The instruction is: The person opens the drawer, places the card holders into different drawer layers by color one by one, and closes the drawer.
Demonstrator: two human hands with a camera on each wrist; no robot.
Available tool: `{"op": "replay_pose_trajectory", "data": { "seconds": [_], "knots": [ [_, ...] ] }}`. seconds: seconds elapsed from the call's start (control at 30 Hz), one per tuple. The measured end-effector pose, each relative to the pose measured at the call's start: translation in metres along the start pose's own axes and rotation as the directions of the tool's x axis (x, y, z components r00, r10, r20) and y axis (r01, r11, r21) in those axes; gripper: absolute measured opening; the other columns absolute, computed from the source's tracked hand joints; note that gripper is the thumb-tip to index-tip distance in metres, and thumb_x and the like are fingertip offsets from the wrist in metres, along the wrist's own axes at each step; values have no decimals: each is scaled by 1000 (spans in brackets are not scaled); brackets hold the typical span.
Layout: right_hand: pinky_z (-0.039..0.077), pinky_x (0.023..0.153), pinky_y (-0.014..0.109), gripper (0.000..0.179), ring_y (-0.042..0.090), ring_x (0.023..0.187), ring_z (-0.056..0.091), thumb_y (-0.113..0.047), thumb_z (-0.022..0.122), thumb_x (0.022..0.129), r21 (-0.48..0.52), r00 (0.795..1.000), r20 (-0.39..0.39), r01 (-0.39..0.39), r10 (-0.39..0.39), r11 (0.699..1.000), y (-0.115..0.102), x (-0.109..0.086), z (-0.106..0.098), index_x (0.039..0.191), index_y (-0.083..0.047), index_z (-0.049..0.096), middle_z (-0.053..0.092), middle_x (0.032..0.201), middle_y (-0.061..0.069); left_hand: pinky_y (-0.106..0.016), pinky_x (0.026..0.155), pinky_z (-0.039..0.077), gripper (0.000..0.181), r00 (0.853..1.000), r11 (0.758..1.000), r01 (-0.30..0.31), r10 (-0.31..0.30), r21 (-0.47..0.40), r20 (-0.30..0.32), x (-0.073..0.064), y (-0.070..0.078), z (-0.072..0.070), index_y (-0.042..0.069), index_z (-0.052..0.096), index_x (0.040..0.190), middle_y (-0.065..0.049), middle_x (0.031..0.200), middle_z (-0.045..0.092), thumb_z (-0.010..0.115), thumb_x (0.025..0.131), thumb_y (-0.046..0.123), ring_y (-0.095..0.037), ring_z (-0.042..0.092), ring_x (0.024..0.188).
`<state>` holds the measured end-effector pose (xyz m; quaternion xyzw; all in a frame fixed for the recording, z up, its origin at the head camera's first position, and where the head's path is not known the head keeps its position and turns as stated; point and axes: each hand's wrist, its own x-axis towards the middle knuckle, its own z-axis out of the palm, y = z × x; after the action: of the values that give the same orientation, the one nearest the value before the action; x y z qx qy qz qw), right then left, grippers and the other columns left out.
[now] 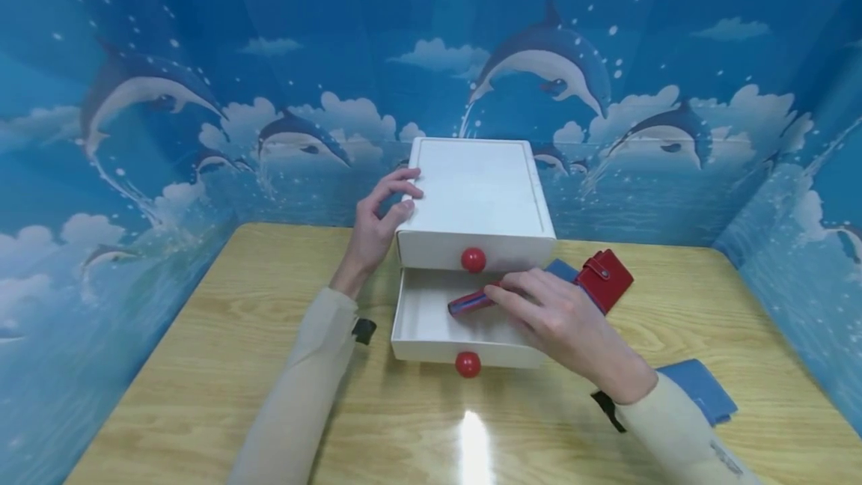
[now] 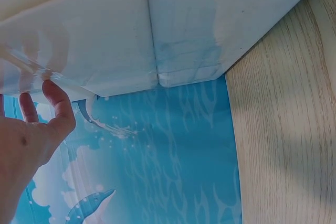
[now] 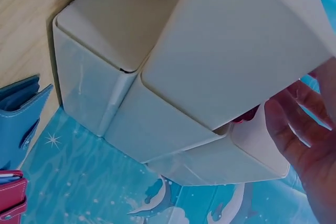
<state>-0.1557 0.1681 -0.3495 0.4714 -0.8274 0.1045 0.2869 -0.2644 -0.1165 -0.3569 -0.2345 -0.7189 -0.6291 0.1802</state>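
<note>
A white drawer cabinet (image 1: 474, 185) with round red knobs stands on the table, its drawer (image 1: 431, 351) below the top one pulled out. My left hand (image 1: 380, 212) rests at the cabinet's upper left edge, fingers lightly bent over it; in the left wrist view, the fingertips (image 2: 52, 87) meet the white side wall. Over the open drawer, my right hand (image 1: 562, 320) pinches a slim red wallet (image 1: 471, 302) with a blue-purple edge. The wallet's far end is hidden by the fingers. In the right wrist view the same hand (image 3: 310, 124) reaches past the drawer's wall.
Right of the cabinet, a red wallet (image 1: 609, 279) with a snap strap overlaps a blue one (image 1: 562, 269). Another blue wallet (image 1: 700, 391) lies nearer, by the right sleeve. A dolphin-printed backdrop (image 1: 431, 58) rises behind the wooden table (image 1: 222, 365).
</note>
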Motion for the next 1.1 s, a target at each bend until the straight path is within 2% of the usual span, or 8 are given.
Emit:
{"op": "replay_pose_trajectory", "data": {
  "seconds": [0.07, 0.17, 0.27, 0.33, 0.43, 0.53, 0.63, 1.1],
  "knots": [
    [63, 80, 34, 50, 19, 96, 70, -16, 92, 74, 28, 1000, -6, -6, 6, 1000, 1, -2, 0, 120, -9, 75, 73, 109, 8, -54, 127, 21, 26, 1000, 1000, 0, 0, -1, -2, 0, 0, 0, 3, 69, 111, -5, 149, 57, 55, 99, 21, -29, 34, 153],
    [63, 80, 35, 31, 20, 96, 71, -27, 74, 94, 54, 1000, -21, -10, 11, 998, 2, -5, -2, 120, -9, 75, 73, 110, 8, -53, 128, 21, 26, 1000, 1000, -6, 6, -7, -8, 0, 1, 0, 2, 68, 111, -7, 149, 57, 55, 99, 20, -32, 34, 153],
    [63, 79, 35, 39, 19, 94, 71, -37, 52, 105, 64, 999, -36, -11, 13, 998, 3, -7, -2, 118, -9, 76, 73, 108, 7, -53, 128, 20, 26, 1000, 1000, -6, 6, -8, -12, 1, 1, 0, 1, 68, 111, -7, 148, 57, 55, 99, 19, -32, 33, 154],
    [63, 79, 35, 37, 19, 93, 72, -36, 54, 105, 62, 999, -40, -9, 12, 998, 3, -8, -2, 117, -9, 76, 73, 107, 7, -53, 128, 20, 26, 1000, 1000, -5, 4, -4, -12, 1, 1, 0, 1, 68, 111, -7, 148, 57, 55, 99, 19, -32, 33, 154],
    [63, 78, 36, 29, 19, 92, 72, -27, 74, 94, 56, 999, -42, -7, 9, 998, 4, -9, -2, 117, -9, 76, 74, 106, 8, -53, 128, 20, 25, 1000, 1000, -3, 3, -3, -8, 1, 1, 1, 2, 68, 111, -6, 149, 57, 55, 99, 19, -32, 33, 154],
    [64, 78, 37, 44, 20, 92, 72, -18, 90, 76, 47, 999, -33, -14, 16, 999, 4, -9, -3, 118, -9, 76, 74, 106, 9, -54, 128, 20, 25, 1000, 1000, -6, 6, -4, -5, 0, 1, 1, 2, 69, 111, -7, 149, 57, 55, 99, 20, -34, 33, 154],
    [64, 78, 37, 49, 20, 91, 73, -17, 92, 72, 38, 999, -30, -21, 22, 999, 4, -10, -5, 118, -9, 76, 74, 106, 10, -54, 127, 21, 26, 1000, 1000, -11, 11, -1, -5, 0, 1, 1, 3, 69, 111, -7, 149, 57, 55, 99, 21, -34, 33, 153],
    [64, 77, 40, 31, 21, 89, 74, -31, 70, 96, 45, 996, -55, -66, 68, 997, 8, -18, -13, 119, -11, 75, 75, 108, 10, -53, 127, 22, 26, 1000, 1000, -7, 7, -13, -5, -1, 1, 1, 0, 68, 112, -8, 149, 57, 54, 100, 18, -29, 35, 153]
  ]
}}
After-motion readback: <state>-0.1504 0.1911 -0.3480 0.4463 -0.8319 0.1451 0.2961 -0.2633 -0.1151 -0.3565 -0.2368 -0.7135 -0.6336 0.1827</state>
